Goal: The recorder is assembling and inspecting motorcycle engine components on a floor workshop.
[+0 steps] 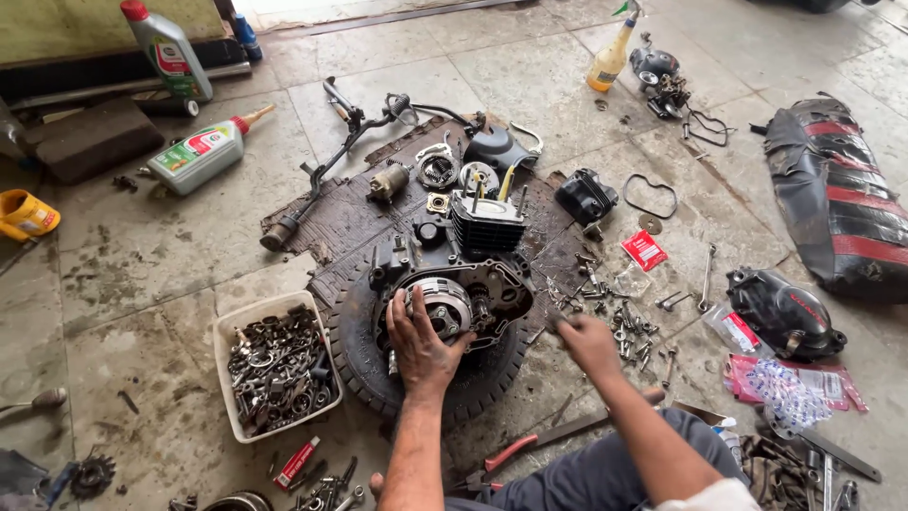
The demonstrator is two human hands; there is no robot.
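On the tyre, floor centre:
Engine: engine block [463,284] w/ side cover off, sits on a black tyre [364,364] laid flat on tiled floor; round clutch assy [437,305] exposed at its L side, finned cylinder [485,222] standing at far end.
L hand: left hand [419,348] flat on near edge of clutch assy, fingers spread, palm down, touching metal; nothing held.
R hand: right hand [588,343] just R of engine, off the tyre, fingers curled down onto floor at near edge of the loose-bolt scatter; whether it pinches anything, can't tell.
Bolts: loose bolts and small parts [619,317] strewn R of engine, near R hand.
Tub: white plastic tub [230,326] full of nuts/scrap hardware, just L of tyre, touching or nearly so.
Mat: worn brown mat [331,222] under and beyond engine; starter motor, gears, dark cover lying on it far side.
Pliers: red-handled pliers [506,454] near side of tyre, beside person's leg.
Oil: grey oil bottle [203,151] on its side, well L/far of engine; second one [168,52] upright beyond it.
Cover: black side cover [783,310] well R of engine, past bolts.
Seat: black/red seat [837,203] far R.
Spray: yellow bottle [610,59] far side, R of mat.
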